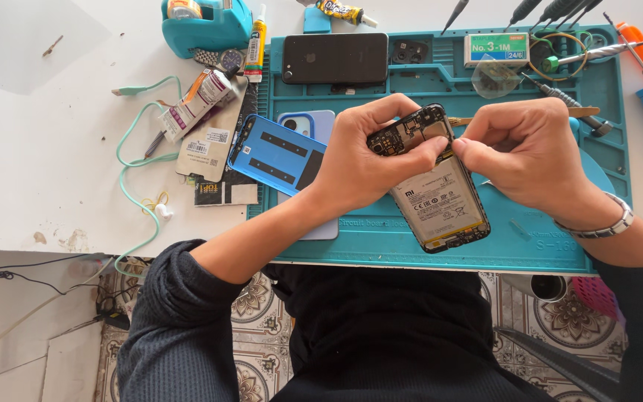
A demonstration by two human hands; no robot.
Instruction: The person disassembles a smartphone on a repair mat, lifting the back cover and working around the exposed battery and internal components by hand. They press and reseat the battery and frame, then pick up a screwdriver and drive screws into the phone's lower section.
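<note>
L hand [359,167] clamps opened phone [432,182] at its top end, long axis running down-right, R hand [522,152] fingertips pinched shut at upper edge, equally close.

Small green-and-white box [496,48] at mat's top, white labelled tube [196,103] left, white battery label [439,201] centre

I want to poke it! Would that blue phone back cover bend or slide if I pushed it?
The blue back cover looks thin and flat, so it is probably light and a bit bendy. It rests partly on another phone, so a push would likely make it slide or tilt.
</note>
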